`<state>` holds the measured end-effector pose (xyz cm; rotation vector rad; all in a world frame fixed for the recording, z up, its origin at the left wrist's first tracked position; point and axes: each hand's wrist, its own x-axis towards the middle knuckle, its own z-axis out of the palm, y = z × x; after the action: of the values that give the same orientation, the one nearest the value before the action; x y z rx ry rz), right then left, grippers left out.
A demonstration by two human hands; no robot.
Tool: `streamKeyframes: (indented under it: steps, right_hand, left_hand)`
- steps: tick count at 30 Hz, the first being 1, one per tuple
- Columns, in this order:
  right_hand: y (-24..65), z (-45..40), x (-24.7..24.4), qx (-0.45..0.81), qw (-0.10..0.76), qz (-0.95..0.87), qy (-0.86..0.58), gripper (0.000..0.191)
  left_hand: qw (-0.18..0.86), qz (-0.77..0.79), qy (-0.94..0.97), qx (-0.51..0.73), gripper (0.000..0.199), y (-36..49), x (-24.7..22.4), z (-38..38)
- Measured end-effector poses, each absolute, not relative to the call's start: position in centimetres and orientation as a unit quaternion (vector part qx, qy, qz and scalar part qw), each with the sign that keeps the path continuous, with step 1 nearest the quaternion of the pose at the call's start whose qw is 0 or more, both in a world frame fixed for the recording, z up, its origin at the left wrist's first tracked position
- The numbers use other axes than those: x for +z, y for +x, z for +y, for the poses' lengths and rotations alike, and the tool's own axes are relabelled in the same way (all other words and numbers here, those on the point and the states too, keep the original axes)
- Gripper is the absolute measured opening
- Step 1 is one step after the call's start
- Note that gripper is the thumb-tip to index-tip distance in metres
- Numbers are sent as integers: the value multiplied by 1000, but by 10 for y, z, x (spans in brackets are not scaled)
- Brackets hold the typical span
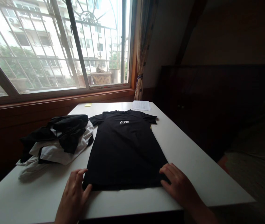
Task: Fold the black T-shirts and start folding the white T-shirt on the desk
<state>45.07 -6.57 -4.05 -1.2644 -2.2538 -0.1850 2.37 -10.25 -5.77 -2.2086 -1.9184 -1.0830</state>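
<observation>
A black T-shirt [125, 149] lies flat on the white table [193, 168], its collar toward the window and its hem toward me. A small white print shows on its chest. My left hand [75, 193] is at the shirt's lower left corner, fingers apart, with the fingertips touching the edge of the cloth. At the lower right corner, my right hand [176, 183] touches the side edge, its thumb near the hem and apart from the other fingers. Neither hand has the cloth lifted off the table.
A loose heap of black and white clothes [59, 140] lies to the left of the shirt. Printed paper [141, 105] and a yellow note [87, 105] lie at the table's far end. Beyond stand a window [95, 56] and a tied curtain [143, 53].
</observation>
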Motion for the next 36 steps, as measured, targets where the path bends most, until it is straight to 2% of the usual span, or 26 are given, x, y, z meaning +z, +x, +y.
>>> streamKeyframes:
  steps: [4,11,16,20,27,31,36]
  right_hand:
    - [456,-67,-38,-81,317,-826,-458,27]
    - [460,-69,-39,-77,336,-817,-462,27]
    - [455,-71,-46,-83,292,-825,-477,42]
    - [458,-71,-49,-78,271,-819,-499,42]
    - [469,-73,-34,-111,317,-796,-503,26]
    - [476,-73,-25,-141,330,-795,-490,24]
    - [489,-71,-27,-164,295,-811,-478,31]
  left_hand:
    - [3,-634,-699,-332,41,22,-56,-103]
    - [67,-619,-705,-340,21,11,-49,-108]
    - [119,-611,-696,-358,16,10,-47,-109]
    - [85,-616,-693,-366,21,14,-50,-107]
    - [14,-627,-704,-333,43,16,-55,-100]
    - [4,-632,-705,-321,42,12,-53,-100]
    - [20,-617,-711,-337,35,5,-51,-103]
